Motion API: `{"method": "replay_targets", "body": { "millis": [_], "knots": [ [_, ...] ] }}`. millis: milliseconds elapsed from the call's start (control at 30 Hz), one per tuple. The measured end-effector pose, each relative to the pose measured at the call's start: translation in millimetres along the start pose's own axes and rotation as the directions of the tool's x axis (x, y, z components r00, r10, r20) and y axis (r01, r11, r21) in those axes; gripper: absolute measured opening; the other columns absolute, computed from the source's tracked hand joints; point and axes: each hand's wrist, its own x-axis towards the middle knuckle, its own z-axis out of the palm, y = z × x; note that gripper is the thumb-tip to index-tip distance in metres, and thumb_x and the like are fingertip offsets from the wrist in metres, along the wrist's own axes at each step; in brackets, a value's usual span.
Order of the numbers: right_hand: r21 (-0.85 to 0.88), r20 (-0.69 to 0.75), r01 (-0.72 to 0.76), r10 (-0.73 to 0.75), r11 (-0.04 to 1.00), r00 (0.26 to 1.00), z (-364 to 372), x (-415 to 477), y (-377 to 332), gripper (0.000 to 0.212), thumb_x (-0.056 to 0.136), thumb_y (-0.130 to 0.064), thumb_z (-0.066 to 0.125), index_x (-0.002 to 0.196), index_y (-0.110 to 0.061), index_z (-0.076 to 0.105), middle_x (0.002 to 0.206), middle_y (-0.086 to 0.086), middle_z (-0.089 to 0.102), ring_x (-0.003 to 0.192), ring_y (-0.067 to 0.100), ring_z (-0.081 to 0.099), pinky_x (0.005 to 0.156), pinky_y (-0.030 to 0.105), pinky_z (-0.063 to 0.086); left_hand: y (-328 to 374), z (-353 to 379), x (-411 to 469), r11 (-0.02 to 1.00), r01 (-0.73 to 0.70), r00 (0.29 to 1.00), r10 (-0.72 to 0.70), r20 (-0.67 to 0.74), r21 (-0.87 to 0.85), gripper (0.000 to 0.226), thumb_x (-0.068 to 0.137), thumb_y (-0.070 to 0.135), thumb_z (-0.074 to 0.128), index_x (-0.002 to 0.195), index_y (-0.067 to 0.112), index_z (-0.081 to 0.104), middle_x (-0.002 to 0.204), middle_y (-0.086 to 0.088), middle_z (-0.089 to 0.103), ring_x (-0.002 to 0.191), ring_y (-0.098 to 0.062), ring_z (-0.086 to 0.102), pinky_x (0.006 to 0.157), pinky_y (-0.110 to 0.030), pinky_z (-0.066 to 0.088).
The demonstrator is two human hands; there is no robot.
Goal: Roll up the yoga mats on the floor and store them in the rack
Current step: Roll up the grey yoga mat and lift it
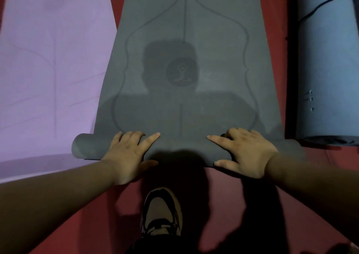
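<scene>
Task approx. half done: blue foam mat at 3 o'clock is already rolled, purple rubber mat at 9 o'clock lies flat, no rack in view. Dark grey engraved yoga mat at 12 o'clock has only near end rolled; left hand & right hand, apart, both curl over this roll

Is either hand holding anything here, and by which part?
Both. The left hand and right hand grip the dark grey yoga mat by its rolled-up near end, one toward each side.
</scene>
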Motion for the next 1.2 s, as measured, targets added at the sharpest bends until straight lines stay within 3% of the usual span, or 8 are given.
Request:
{"method": "replay_targets", "body": {
  "millis": [167,333,500,633,767,1067,1133,1200],
  "knots": [
    [0.026,-0.014,0.005,-0.004,1.0,1.0,-2,4,3,0.082,0.087,-0.086,0.021,0.158,-0.05,0.004,0.134,-0.005,0.05,0.12,0.02,0.054,0.098,0.038,0.044,-5,-17,14,1.0,-0.026,0.997,0.025,0.074,0.0,0.114,0.055,0.095,-0.022,0.157,0.047,-0.008,0.144,0.002,0.039,0.134,-0.023,0.038,0.113,-0.041,0.025],
    [-0.128,-0.162,-0.046,0.025,0.991,0.987,14,-8,-13,0.077,0.092,-0.078,0.03,0.159,-0.04,0.024,0.13,0.014,0.058,0.106,0.035,0.06,0.085,0.047,0.047,-11,-30,27,0.999,-0.048,0.984,0.05,0.17,-0.016,0.095,0.073,0.092,0.011,0.157,0.049,-0.004,0.143,0.0,0.042,0.129,-0.025,0.043,0.11,-0.044,0.033],
    [-0.137,-0.143,-0.048,0.028,0.989,0.989,11,-2,-8,0.078,0.091,-0.08,0.025,0.159,-0.044,0.019,0.128,0.011,0.06,0.103,0.032,0.062,0.083,0.047,0.049,-12,-23,21,0.999,-0.05,0.995,0.051,0.084,-0.013,0.104,0.066,0.095,-0.007,0.158,0.047,-0.003,0.14,0.0,0.043,0.128,-0.024,0.044,0.111,-0.043,0.031],
    [-0.111,-0.076,-0.015,0.007,0.994,0.997,2,4,-2,0.079,0.088,-0.084,0.013,0.158,-0.049,0.004,0.133,0.004,0.055,0.112,0.027,0.058,0.091,0.044,0.045,-4,2,2,1.0,-0.005,0.997,0.007,-0.081,0.023,0.095,0.081,0.088,0.015,0.161,0.038,0.002,0.153,-0.014,0.037,0.143,-0.035,0.033,0.119,-0.059,0.018],
    [-0.071,-0.047,-0.002,-0.001,0.997,0.999,-6,12,6,0.082,0.085,-0.087,0.013,0.157,-0.051,-0.001,0.131,-0.002,0.054,0.116,0.023,0.057,0.096,0.041,0.045,-6,-5,11,0.999,0.032,0.999,-0.032,-0.008,0.014,0.097,0.075,0.088,0.007,0.159,0.042,-0.01,0.16,-0.009,0.025,0.148,-0.029,0.021,0.122,-0.057,0.009],
    [-0.134,-0.17,-0.019,-0.004,0.991,0.985,3,8,2,0.081,0.09,-0.084,0.021,0.16,-0.045,0.012,0.132,0.008,0.055,0.108,0.03,0.058,0.086,0.046,0.049,-16,-24,32,0.999,-0.018,0.999,0.016,0.048,0.05,0.109,0.063,0.097,-0.008,0.159,0.045,-0.004,0.149,0.001,0.036,0.138,-0.024,0.037,0.115,-0.043,0.024],
    [-0.145,-0.147,-0.025,0.004,0.989,0.989,4,8,2,0.084,0.088,-0.087,0.021,0.16,-0.046,0.007,0.132,0.008,0.054,0.109,0.03,0.058,0.087,0.046,0.049,-18,-25,34,0.999,-0.026,0.998,0.023,0.058,0.043,0.114,0.057,0.099,-0.016,0.158,0.046,-0.005,0.148,0.001,0.037,0.137,-0.024,0.037,0.114,-0.043,0.026],
    [-0.132,-0.13,-0.025,0.007,0.991,0.992,0,12,4,0.084,0.086,-0.088,0.018,0.158,-0.048,0.002,0.132,0.006,0.054,0.111,0.029,0.057,0.089,0.045,0.048,-19,-27,37,0.999,-0.025,0.997,0.024,0.074,0.023,0.108,0.063,0.099,-0.006,0.158,0.047,-0.005,0.149,0.001,0.037,0.137,-0.024,0.037,0.115,-0.043,0.026]
  ]
}}
